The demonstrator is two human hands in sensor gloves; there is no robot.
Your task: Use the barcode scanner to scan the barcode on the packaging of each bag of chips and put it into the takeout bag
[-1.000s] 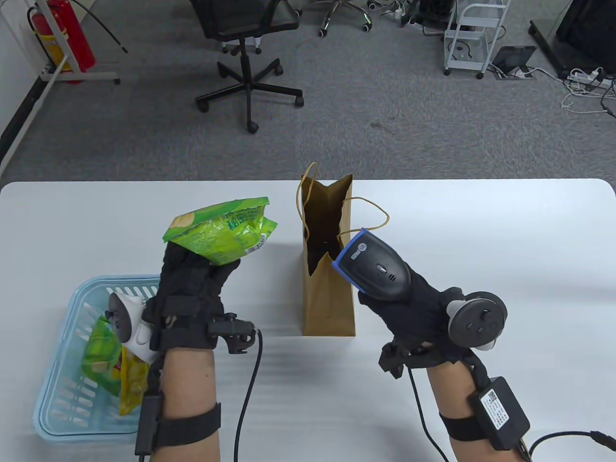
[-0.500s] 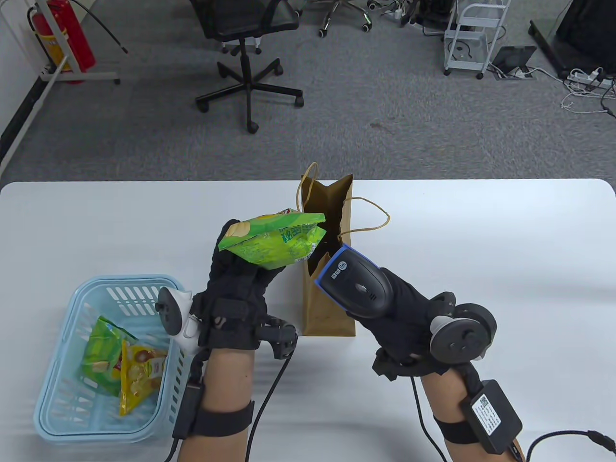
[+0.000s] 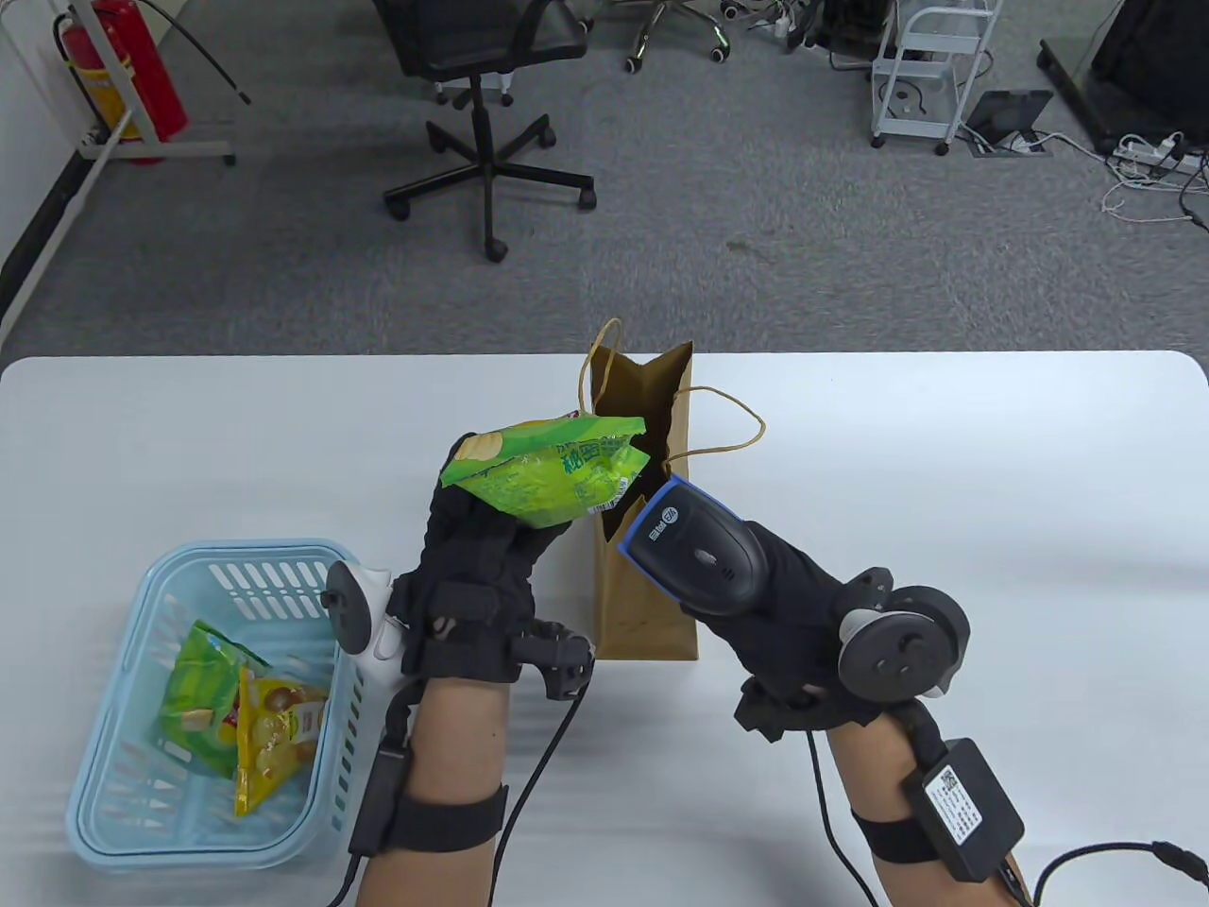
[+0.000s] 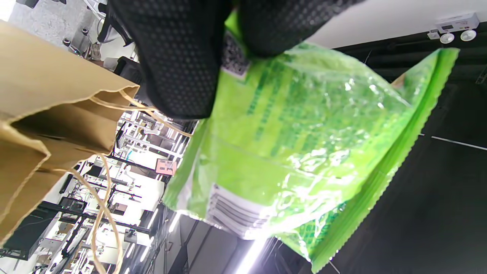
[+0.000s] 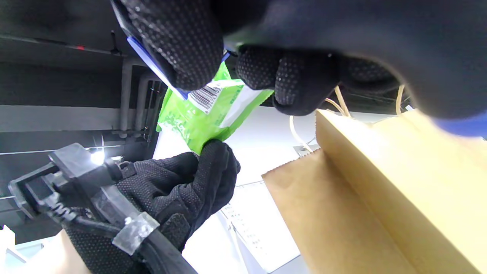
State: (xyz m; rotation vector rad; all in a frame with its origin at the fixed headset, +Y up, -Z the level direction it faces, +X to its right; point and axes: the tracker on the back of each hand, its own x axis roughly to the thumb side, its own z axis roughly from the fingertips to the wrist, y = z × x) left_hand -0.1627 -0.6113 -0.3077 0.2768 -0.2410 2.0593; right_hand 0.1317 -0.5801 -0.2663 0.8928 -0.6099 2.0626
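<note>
My left hand (image 3: pixel 491 557) grips a green bag of chips (image 3: pixel 553 468) from below and holds it up beside the mouth of the brown paper takeout bag (image 3: pixel 642 586). In the left wrist view the green bag of chips (image 4: pixel 304 152) fills the frame, its barcode (image 4: pixel 232 213) at the lower edge. My right hand (image 3: pixel 784 614) is wrapped round a black barcode scanner (image 3: pixel 694 548) whose blue-rimmed nose points at the chips from close by. In the right wrist view the barcode (image 5: pixel 205 97) shows just past my fingers (image 5: pixel 179 42).
A light blue basket (image 3: pixel 142 812) at the front left holds a green chip bag (image 3: pixel 194 699) and a yellow one (image 3: pixel 269 732). The takeout bag stands upright with its handles (image 3: pixel 727 425) loose. An office chair (image 3: pixel 482 104) stands beyond the table's far edge.
My left hand carried the green chips rightwards from above the basket side to the takeout bag's mouth. My right hand swung the scanner left and down towards the chips.
</note>
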